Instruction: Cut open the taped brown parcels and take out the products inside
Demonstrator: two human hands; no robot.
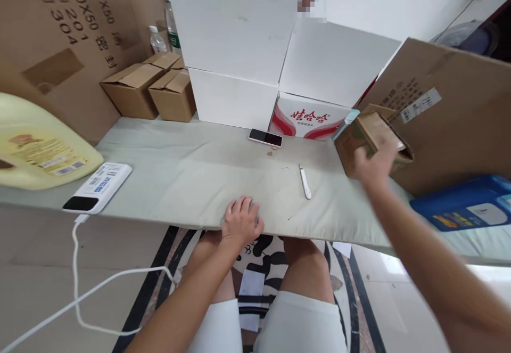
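My left hand lies flat on the front edge of the cloth-covered surface, fingers spread and holding nothing. Over at the right, my right hand is at a small brown cardboard box with raised flaps. Its thumb stands apart in front of the box and the other fingers reach over the top. Motion blur hides whether they grip the box. Between the hands lies a white utility knife. Farther back rests a phone, with small brown scraps near it.
White boxes and a red-and-white carton stand behind. Two closed brown boxes are at the back left. A yellow jug and a white power bank with a cable lie left. A blue bottle lies right.
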